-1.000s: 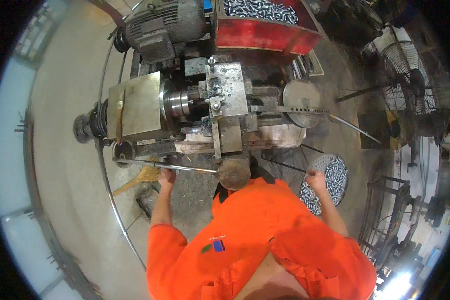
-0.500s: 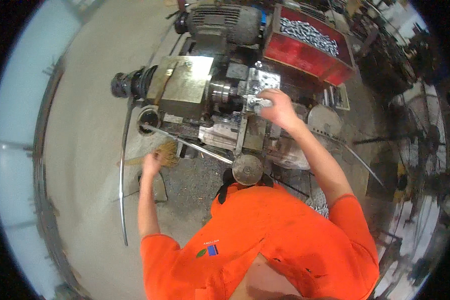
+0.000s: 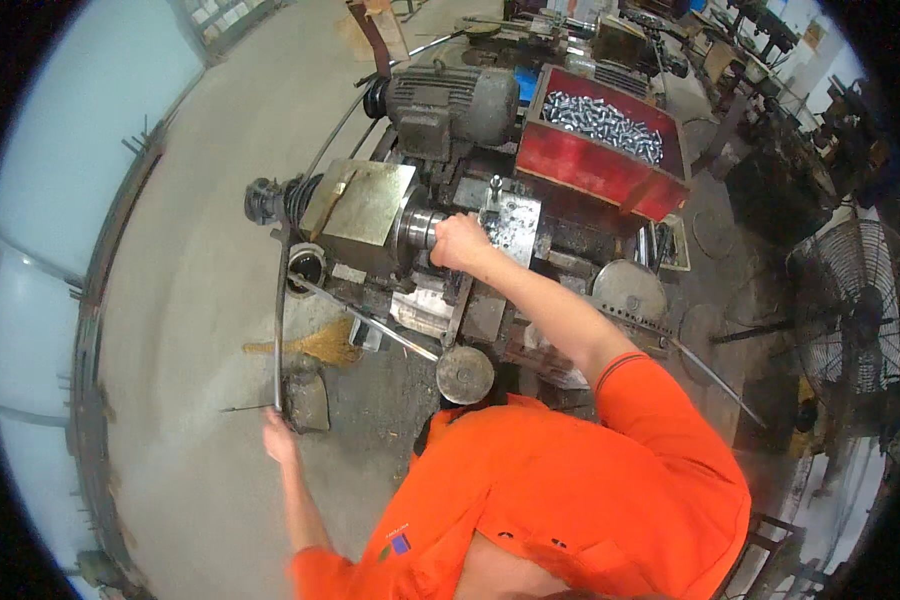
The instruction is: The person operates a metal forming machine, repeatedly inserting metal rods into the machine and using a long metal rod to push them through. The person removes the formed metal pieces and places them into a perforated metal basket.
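My left hand (image 3: pixel 278 437) is closed round the lower end of a long metal bar (image 3: pixel 279 340), which hangs at the left of a lathe-like machine. My right hand (image 3: pixel 460 243) is at the shiny round spindle nose (image 3: pixel 422 228), beside the metal slide block (image 3: pixel 513 222). Its fingers are curled together, and what they hold, if anything, is hidden. A flat metal cover (image 3: pixel 375 205) tops the machine's headstock, with a small brush (image 3: pixel 340 190) lying on it. A round metal disc (image 3: pixel 465 375) sits at the machine's near side, close to my body.
A red box (image 3: pixel 595 165) of small shiny metal parts (image 3: pixel 610 127) stands at the back right. Behind the headstock is an electric motor (image 3: pixel 450 105). A straw broom (image 3: pixel 320 345) lies on the floor at left. A caged fan (image 3: pixel 855 300) stands far right.
My right hand has moved left from the slide block to the spindle nose. My left hand has come down from near the broom onto the bar's end. The head view has shifted.
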{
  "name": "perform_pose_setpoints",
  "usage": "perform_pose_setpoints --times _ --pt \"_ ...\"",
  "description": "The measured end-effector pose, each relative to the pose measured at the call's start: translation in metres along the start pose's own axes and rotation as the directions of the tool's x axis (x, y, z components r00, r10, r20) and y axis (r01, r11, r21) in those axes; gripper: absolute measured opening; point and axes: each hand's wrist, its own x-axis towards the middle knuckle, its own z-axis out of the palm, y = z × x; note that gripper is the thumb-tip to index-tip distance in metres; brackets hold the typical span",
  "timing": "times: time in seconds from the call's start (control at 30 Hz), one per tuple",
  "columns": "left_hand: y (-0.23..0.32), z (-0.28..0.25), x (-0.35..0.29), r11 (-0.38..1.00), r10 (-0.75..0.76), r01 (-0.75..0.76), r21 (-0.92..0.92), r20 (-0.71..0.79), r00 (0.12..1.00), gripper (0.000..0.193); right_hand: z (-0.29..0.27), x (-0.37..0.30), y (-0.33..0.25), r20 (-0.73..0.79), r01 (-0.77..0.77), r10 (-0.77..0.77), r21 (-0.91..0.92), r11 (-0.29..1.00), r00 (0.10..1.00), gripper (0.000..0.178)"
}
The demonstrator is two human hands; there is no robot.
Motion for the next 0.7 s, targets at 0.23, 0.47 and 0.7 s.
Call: perform_pose_setpoints --times 0.23,0.47,0.7 --pt "0.021 -0.027 -0.019 0.988 0.128 -0.112 -0.11 0.156 0.979 0.047 -0.095 -0.025 0.049 -0.044 -0.214 0.21 -0.122 0.969 0.977 0.026" --pt "0.196 -0.022 -0.017 0.747 0.665 -0.663 -0.052 0.063 0.744 0.031 -0.13 -0.105 0.097 -0.648 -0.006 0.021 0.025 1.0 0.762 0.049" --pt "0.273 0.099 -0.033 0.204 0.928 -0.976 -0.072 0.334 0.169 0.028 0.092 -0.336 0.068 -0.128 -0.387 0.569 0.61 0.691 0.812 0.036"
